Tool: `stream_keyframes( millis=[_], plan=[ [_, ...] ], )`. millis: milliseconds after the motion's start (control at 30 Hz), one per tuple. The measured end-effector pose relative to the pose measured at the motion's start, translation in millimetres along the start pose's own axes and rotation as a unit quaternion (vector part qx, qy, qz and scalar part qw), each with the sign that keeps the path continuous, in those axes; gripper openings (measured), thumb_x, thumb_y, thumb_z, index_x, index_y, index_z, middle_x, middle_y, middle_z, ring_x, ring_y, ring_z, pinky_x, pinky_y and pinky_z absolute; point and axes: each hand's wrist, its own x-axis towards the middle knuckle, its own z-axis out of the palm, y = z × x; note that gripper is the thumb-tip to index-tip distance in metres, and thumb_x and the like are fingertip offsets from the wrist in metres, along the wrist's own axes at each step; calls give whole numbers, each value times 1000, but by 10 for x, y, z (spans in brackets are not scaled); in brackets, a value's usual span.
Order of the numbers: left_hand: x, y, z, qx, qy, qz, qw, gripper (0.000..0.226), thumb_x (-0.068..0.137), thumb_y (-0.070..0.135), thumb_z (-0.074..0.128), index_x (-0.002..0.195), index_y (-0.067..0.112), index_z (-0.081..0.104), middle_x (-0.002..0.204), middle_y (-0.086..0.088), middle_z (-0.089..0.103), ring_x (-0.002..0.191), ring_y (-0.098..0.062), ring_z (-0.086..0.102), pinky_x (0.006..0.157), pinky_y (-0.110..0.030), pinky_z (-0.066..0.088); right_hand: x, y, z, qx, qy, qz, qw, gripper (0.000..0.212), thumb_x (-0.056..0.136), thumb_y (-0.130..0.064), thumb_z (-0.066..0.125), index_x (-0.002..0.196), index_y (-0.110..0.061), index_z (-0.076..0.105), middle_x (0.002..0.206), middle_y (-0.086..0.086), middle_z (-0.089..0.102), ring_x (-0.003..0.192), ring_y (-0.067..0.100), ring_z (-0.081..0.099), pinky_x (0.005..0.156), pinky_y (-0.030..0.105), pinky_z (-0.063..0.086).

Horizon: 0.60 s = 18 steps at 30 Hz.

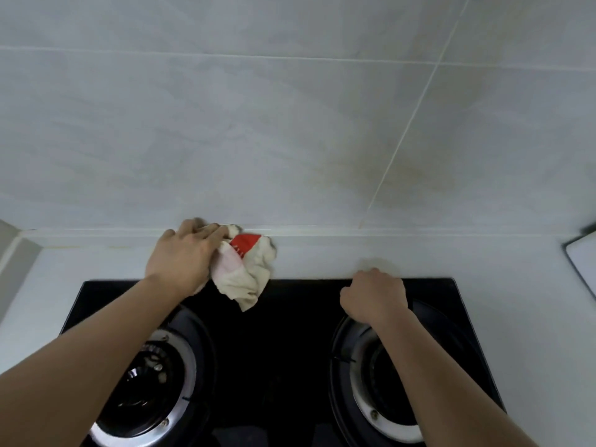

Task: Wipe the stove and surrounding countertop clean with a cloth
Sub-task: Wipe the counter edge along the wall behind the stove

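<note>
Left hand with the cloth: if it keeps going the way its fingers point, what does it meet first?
The left hand presses the cloth on the countertop, fingers aimed at the tiled wall. It would likely meet the wall's base almost at once.

A cream cloth (248, 272) with a red patch and a pale pink panel lies against a white countertop (419, 256), beside a glossy black stove (274, 333) with silver-ringed burners; yellowish-brown stains mark the pale grey wall tiles (225, 124).

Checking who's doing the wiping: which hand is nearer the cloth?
Left. The left hand rests on the cloth behind the stove; the right hand is well off to its right, apart.
</note>
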Motion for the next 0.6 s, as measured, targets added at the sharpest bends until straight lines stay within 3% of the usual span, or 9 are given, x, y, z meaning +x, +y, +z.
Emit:
stream_keyframes(
  millis=[67, 200, 300, 400, 500, 600],
  plan=[
    [-21, 1, 7, -17, -7, -14, 1000, 62, 64, 7, 77, 124, 19, 69, 116, -2, 74, 97, -32, 57, 62, -38, 50, -15, 3, 30, -1, 8, 0, 1000, 34, 96, -38, 40, 74, -15, 51, 105, 9, 65, 92, 27, 61, 83, 37, 46],
    [-1, 186, 38, -95, 31, -38, 994, 55, 66, -3, 72, 119, 15, 73, 105, -4, 75, 85, -35, 59, 56, -38, 50, -29, -48, 97, -42, 20, -6, 999, 44, 98, -42, 39, 112, -9, 64, 120, 15, 60, 108, 30, 56, 93, 41, 44],
    [189, 597, 100, -124, 68, 37, 989, 41, 79, 14, 65, 118, 20, 73, 114, 0, 74, 100, -31, 57, 66, -40, 57, -17, -82, 78, -54, 25, -23, 998, 45, 101, -45, 39, 114, -10, 65, 122, 15, 61, 112, 30, 55, 94, 40, 43],
    [600, 1322, 154, -129, 63, 111, 983, 40, 84, 29, 51, 117, 21, 72, 115, 0, 74, 115, -32, 57, 78, -42, 58, 23, -33, 65, -35, 33, -32, 998, 45, 98, -46, 43, 120, -14, 65, 125, 14, 62, 115, 31, 57, 94, 40, 44],
    [886, 2015, 120, -87, 53, 187, 977, 43, 85, 35, 44, 112, 20, 73, 112, -1, 72, 117, -30, 57, 83, -39, 55, 16, 53, 92, 3, 48, -50, 998, 43, 96, -50, 43, 116, -20, 66, 120, 7, 67, 112, 30, 60, 93, 41, 42],
    [1036, 2289, 34, -33, 74, 210, 974, 46, 87, 35, 38, 103, 14, 76, 107, -5, 75, 112, -30, 61, 81, -39, 55, 31, 169, 82, 32, 39, -58, 997, 38, 99, -46, 42, 111, -20, 67, 118, 4, 69, 111, 28, 60, 90, 42, 39]
  ],
)
